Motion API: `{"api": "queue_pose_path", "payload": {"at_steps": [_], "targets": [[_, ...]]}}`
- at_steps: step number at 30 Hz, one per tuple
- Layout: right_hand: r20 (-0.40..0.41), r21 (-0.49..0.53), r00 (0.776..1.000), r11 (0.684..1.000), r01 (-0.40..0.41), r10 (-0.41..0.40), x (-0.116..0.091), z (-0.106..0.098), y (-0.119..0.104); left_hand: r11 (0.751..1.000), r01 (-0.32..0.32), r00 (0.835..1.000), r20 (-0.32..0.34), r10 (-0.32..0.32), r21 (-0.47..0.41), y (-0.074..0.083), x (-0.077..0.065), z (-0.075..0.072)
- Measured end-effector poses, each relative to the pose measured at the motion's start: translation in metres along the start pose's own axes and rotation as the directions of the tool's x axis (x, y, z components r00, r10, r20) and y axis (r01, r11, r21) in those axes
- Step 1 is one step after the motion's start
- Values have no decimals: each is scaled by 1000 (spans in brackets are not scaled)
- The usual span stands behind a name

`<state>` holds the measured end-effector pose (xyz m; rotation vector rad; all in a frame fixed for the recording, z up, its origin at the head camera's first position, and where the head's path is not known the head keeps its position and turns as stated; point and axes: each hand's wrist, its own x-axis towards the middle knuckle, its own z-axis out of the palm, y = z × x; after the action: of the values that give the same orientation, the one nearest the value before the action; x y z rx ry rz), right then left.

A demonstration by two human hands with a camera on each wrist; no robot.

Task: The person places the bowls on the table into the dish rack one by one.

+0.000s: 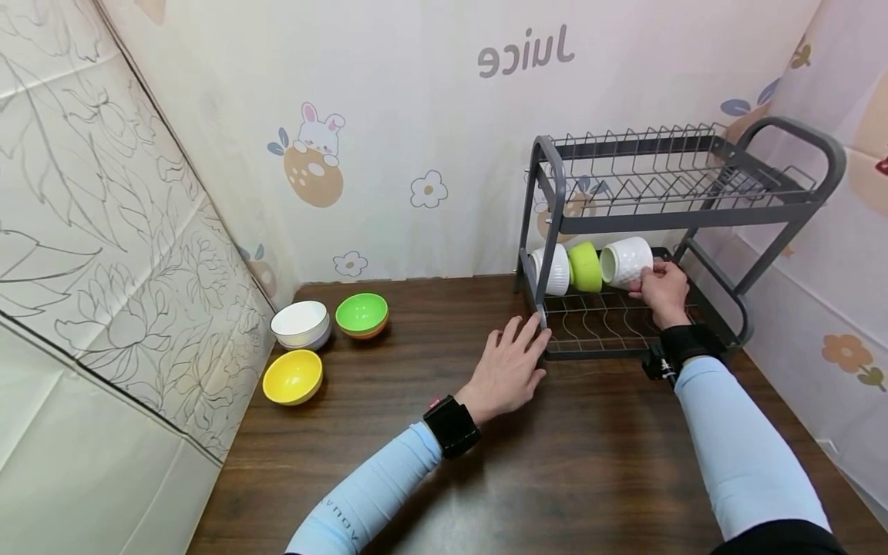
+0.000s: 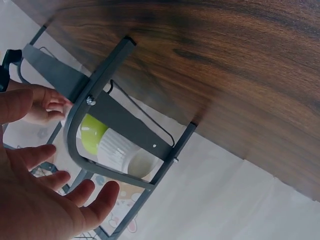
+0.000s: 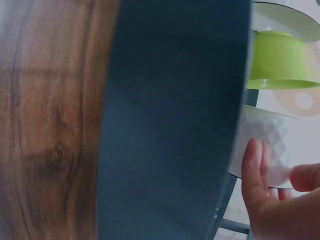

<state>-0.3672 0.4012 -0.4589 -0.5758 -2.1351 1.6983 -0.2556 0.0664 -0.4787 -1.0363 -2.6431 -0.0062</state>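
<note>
Blue sleeves (image 1: 745,447) cross the near side. The right hand (image 1: 664,293) pinches the white cup (image 1: 627,260) at its right end, on the lower tier (image 1: 590,354) of the rack (image 1: 624,223); the left hand (image 1: 505,374), fingers spread, holds nothing. Likely stiff and light (but chippable), the cup suits gentle wall pressure.

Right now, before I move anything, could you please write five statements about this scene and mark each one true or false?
1. The right grip holds the diamond-patterned white cup. True.
2. On the dish rack, the lime-green bowl is between this cup and the ribbed white cup. True.
3. The ribbed white cup is on the upper tier. False: it is on the lower tier.
4. The left grip has its fingers spread beside the dish rack. True.
5. The diamond-patterned white cup stands upright. False: it is on its side, opening toward the lime-green bowl.
</note>
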Motion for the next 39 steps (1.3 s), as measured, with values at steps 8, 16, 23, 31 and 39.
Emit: {"api": "queue_pose_path", "payload": {"at_steps": [8,16,23,31,39], "targets": [[-120,-298,944,918,261,-307,-56,4,16,996,29,998,-53,-34,-84,-4,-38,0],[-54,-271,821,800,536,-569,-131,29,25,987,80,995,-50,-88,-140,-15,-69,5],[12,-213,814,794,569,-580,-161,47,15,972,126,990,-33,-135,-198,-28,-75,6],[56,-169,800,784,597,-597,-179,62,2,925,175,940,-223,-260,-338,-74,-96,23],[84,-126,778,768,628,-623,-184,71,-3,892,391,824,-345,-449,-227,-148,-138,23]]}}
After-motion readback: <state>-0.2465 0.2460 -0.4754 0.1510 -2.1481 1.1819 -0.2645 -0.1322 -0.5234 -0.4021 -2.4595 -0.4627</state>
